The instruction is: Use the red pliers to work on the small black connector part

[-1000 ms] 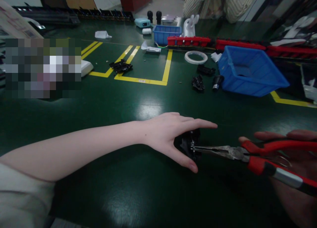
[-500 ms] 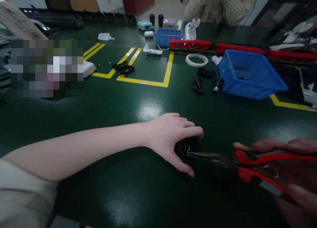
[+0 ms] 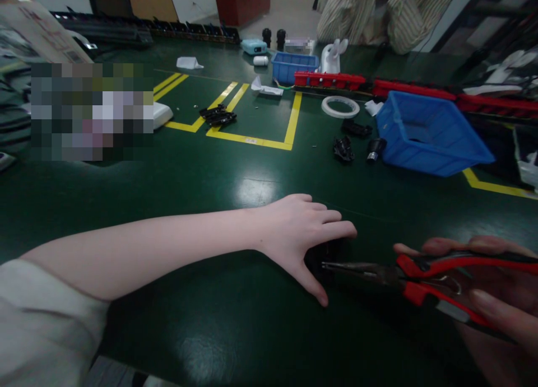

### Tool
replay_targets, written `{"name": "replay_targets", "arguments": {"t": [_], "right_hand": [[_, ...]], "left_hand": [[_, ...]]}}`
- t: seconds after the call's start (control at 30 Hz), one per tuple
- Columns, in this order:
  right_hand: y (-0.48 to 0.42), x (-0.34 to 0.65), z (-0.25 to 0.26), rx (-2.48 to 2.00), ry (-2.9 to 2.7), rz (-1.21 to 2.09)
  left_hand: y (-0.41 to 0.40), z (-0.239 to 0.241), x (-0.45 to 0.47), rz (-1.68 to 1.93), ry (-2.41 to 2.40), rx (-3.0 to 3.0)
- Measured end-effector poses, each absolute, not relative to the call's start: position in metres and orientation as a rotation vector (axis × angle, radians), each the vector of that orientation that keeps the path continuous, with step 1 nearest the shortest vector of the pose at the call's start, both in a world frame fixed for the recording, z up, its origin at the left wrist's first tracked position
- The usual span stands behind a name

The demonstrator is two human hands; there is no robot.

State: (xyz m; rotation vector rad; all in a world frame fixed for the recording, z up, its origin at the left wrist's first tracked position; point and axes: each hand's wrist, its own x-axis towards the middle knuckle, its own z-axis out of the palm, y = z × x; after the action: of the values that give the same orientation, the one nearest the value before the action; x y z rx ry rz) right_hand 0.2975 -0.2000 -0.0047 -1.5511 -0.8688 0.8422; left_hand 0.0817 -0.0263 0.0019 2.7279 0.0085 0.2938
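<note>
My left hand [image 3: 300, 230] lies low on the dark green tabletop, curled over a small black part [image 3: 313, 258] and pressing it down. Its thumb sticks out to the near side, and most of the part is hidden beneath the palm and fingers. In my right hand [image 3: 500, 297] is a pair of needle-nose pliers [image 3: 403, 275] with red and black handles. The plier jaws point left and their tips meet the black part, or come very near it. What the tips pinch, if anything, is too small to tell.
Black parts [image 3: 343, 150] and a roll of tape [image 3: 340, 107] lie beyond my hands, beside a large blue bin [image 3: 437, 157]. More black pieces [image 3: 217, 116] rest by yellow tape lines. A red strip [image 3: 414, 89] and a small blue basket [image 3: 294, 68] stand farther back.
The view has shifted slightly, so the table items appear a little farther right. My left thumb and index finger look more spread around the black part. The pliers stay at it.
</note>
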Motion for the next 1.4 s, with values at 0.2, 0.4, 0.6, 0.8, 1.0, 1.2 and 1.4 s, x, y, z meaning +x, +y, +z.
{"name": "replay_targets", "arguments": {"t": [0.2,0.4,0.6,0.8,1.0,1.2,1.4], "right_hand": [[-0.189,0.294,0.005,-1.617,-0.577,0.898],[-0.191,0.293,0.009,-1.567,-0.524,0.885],[-0.201,0.292,0.006,-1.542,-0.576,0.899],[-0.190,0.292,0.009,-1.564,-0.573,0.873],[-0.181,0.297,0.006,-1.551,-0.608,0.936],[-0.182,0.297,0.006,-1.482,-0.859,1.071],[-0.178,0.295,0.009,-1.431,-1.049,1.069]], "left_hand": [[-0.027,-0.001,0.082,0.374,0.056,2.725],[-0.027,-0.003,0.082,0.428,0.080,2.726],[-0.025,-0.004,0.082,0.437,0.093,2.693],[-0.024,-0.003,0.083,0.437,0.107,2.633],[-0.023,-0.003,0.083,0.435,0.095,2.624],[-0.024,-0.003,0.082,0.440,0.092,2.642],[-0.024,-0.001,0.080,0.442,0.083,2.657]]}}
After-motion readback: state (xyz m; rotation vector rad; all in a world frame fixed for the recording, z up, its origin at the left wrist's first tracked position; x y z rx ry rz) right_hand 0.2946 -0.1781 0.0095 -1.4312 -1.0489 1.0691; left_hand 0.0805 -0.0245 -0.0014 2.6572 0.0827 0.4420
